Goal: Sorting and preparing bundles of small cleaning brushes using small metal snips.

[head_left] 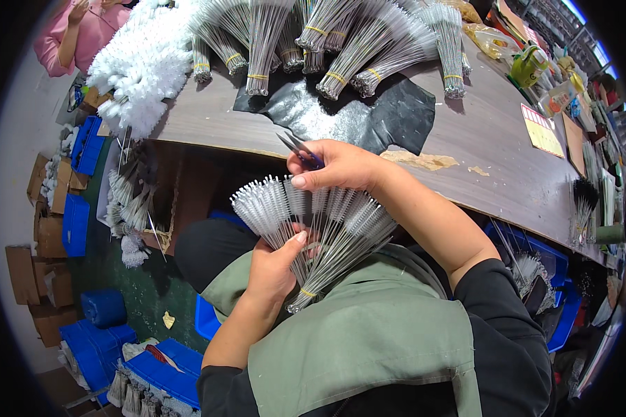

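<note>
A fanned bundle of thin wire brushes with white bristles [355, 215] rests over my lap, a yellow band around its wire ends. My left hand [271, 271] is closed around the wires at the bundle's left side, its thumb raised among them. Just above the bristle tips, my right hand [334, 165] grips small scissors [300, 147] with dark blue handles. Their blades point up and left, slightly apart. The right thumb and fingertips are close to the brush tips; whether they touch is hard to tell.
Banded brush bundles [264, 48] lie along the table's [209, 115] far side, partly over a black sheet [396, 111]. White brushes [135, 69] are piled at the left. Blue bins [76, 226] and cardboard boxes [24, 274] stand on the floor. A person in pink [55, 42] sits far left.
</note>
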Demonstrator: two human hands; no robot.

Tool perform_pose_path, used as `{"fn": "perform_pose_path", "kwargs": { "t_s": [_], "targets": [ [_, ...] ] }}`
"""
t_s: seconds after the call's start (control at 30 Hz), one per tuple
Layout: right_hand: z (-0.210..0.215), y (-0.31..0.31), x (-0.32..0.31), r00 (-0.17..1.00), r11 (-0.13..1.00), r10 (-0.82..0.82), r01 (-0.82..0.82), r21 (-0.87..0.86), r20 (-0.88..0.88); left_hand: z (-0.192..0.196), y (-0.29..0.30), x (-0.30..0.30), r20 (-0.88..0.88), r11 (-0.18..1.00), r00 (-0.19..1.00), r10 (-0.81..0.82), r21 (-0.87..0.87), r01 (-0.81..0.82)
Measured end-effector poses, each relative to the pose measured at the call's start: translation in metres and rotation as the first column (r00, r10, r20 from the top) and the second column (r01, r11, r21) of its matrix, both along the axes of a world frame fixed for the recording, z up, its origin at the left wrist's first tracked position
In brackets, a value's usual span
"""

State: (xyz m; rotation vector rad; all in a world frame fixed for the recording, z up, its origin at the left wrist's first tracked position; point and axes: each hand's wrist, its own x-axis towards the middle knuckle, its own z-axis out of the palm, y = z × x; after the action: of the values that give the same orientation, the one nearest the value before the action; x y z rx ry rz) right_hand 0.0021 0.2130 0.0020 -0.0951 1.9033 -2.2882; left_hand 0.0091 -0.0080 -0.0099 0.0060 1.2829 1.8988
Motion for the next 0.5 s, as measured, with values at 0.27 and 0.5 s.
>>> {"fn": "perform_pose_path", "kwargs": {
  "t_s": [0.27,0.5],
  "targets": [
    [0.001,0.001,0.003,0.997,0.998,0.018,-0.023,-0.059,-0.069,0.0,-0.001,0.001,0.009,0.999,1.0,0.011,-0.036,-0.011],
    [0.009,-0.004,0.004,0.991,0.995,-0.019,0.032,0.097,-0.134,0.002,0.0,0.002,-0.046,0.999,0.999,0.008,-0.033,-0.009]
  ]
}}
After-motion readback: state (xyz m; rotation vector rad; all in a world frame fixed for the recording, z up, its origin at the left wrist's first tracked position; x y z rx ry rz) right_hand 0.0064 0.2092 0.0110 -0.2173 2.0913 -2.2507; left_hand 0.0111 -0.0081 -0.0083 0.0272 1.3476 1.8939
